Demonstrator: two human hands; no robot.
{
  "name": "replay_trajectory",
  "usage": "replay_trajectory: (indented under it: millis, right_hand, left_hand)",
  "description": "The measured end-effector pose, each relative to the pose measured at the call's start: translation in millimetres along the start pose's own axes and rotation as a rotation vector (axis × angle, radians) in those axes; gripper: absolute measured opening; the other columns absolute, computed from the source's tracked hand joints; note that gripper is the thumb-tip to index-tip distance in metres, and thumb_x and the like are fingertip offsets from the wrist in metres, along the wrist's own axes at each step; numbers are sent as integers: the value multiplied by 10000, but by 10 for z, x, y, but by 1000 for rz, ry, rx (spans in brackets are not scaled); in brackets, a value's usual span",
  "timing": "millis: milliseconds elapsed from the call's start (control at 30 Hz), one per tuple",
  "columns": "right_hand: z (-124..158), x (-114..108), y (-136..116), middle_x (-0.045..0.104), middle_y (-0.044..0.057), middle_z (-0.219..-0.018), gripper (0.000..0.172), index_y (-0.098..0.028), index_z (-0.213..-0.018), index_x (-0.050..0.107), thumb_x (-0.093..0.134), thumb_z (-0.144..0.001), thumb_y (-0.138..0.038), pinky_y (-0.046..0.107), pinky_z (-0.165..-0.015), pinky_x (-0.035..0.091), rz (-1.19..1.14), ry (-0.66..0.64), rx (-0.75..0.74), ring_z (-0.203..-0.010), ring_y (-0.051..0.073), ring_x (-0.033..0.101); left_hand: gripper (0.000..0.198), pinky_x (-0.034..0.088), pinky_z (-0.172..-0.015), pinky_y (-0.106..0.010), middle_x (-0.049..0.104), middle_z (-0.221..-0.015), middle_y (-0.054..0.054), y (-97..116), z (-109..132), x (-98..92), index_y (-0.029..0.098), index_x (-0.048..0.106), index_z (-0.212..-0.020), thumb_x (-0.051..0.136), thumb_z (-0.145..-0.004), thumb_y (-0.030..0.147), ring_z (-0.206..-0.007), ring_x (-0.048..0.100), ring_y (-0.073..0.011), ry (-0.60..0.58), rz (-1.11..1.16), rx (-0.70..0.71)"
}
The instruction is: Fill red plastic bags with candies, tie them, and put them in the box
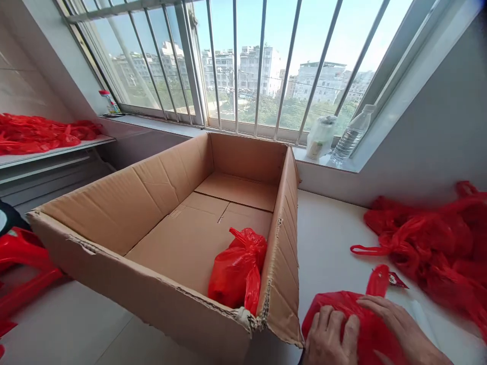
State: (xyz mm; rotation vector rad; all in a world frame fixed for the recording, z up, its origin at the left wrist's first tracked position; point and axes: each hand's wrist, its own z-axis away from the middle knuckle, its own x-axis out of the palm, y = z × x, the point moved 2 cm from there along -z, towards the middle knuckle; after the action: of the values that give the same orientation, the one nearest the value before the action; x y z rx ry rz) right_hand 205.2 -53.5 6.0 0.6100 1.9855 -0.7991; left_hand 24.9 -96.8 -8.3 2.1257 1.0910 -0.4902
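Resting on a red plastic bag (371,338) at the near right, the left hand (335,332) lies with fingers bent over its left part, while the right hand (403,324) comes in from the right, fingers loosely bent along its top; whether either pinches the plastic I cannot tell. A red loop (378,280) sticks up at the bag's far side, a small dark red packet (398,280) just right of it on the white tabletop (323,228). Farther right spreads a heap of red bags (429,233). Just left of the hands stands an open cardboard box (152,299), with one filled red bag (238,266), bunched at its top, in the near right corner. Beyond, the windowsill (152,124) bears a plastic-wrapped container (320,139) and a clear bottle (353,134) at right. On the far left, a shelf (57,154) carries more red plastic (38,134).
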Motion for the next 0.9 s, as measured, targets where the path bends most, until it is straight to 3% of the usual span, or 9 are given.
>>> replay_trajectory:
  millis: [67,233,333,433,500,567,633,767,900]
  right_hand:
    - [-43,-152,-89,628,87,-1213,649,-382,-1358,449,649,-743,-333,433,-825,581,76,-2,3,-1095,315,618]
    - [-132,-359,-181,663,48,-941,80,-241,-890,598,536,-865,-196,399,-829,525,75,-116,181,-981,241,605]
    - [-99,-472,-152,649,42,-866,118,-229,-805,566,502,-897,-192,417,-833,501,54,-15,270,-941,235,588]
    - [-45,-598,-173,652,45,-944,82,-243,-904,591,528,-884,-195,435,-879,487,56,38,317,-1006,245,571]
    - [-44,-640,-251,631,56,-1101,303,-265,-1132,570,585,-839,-193,446,-934,479,37,-23,322,-1107,256,536]
    - [-79,-630,-364,544,84,-1285,652,-276,-1383,409,651,-781,-212,452,-978,473,24,-80,318,-1213,271,475]
    - [-136,-562,-468,466,105,-1380,819,-290,-1482,277,664,-764,-210,468,-996,468,47,-95,303,-1262,285,440]
    - [-240,-348,-523,633,68,-1159,494,-341,-1268,572,482,-853,-88,413,-854,544,62,-176,158,-1028,236,610]
    - [-341,-432,-340,703,38,-888,290,-327,-1027,687,458,-915,-189,271,-617,554,-57,-256,9,-785,191,669]
  left_hand:
    - [103,546,-550,-332,645,-686,-19,21,-58,-47,215,612,-800,573,-849,135,-640,640,-197,-205,58,-26]
    - [167,532,-689,-322,641,-863,-31,-47,-281,-421,197,575,-818,499,-883,63,-832,612,-197,-411,218,-112]
    - [221,516,-708,-301,605,-859,-14,-96,-405,-534,203,576,-847,420,-918,64,-828,598,-169,-370,289,-165]
    - [261,530,-747,-323,602,-901,-12,-110,-471,-580,219,596,-966,405,-909,51,-855,604,-169,-362,293,-193]
    - [353,542,-826,-353,611,-1006,-28,-86,-493,-584,233,586,-1075,407,-872,8,-966,602,-182,-434,317,-158]
    - [461,532,-925,-377,603,-1130,-50,-49,-497,-573,239,551,-1186,412,-834,-24,-1099,573,-191,-513,363,-86]
    - [524,507,-997,-400,592,-1214,-77,-25,-479,-564,233,502,-1280,412,-831,-21,-1201,535,-199,-551,378,-13]
    - [572,524,-973,-456,542,-1358,-158,-46,-352,-686,197,419,-1403,482,-847,79,-1310,471,-285,-567,264,180]
    - [441,603,-672,-275,696,-1140,-80,-142,-159,-1253,329,553,-1311,563,-873,277,-1008,681,-213,-368,147,223]
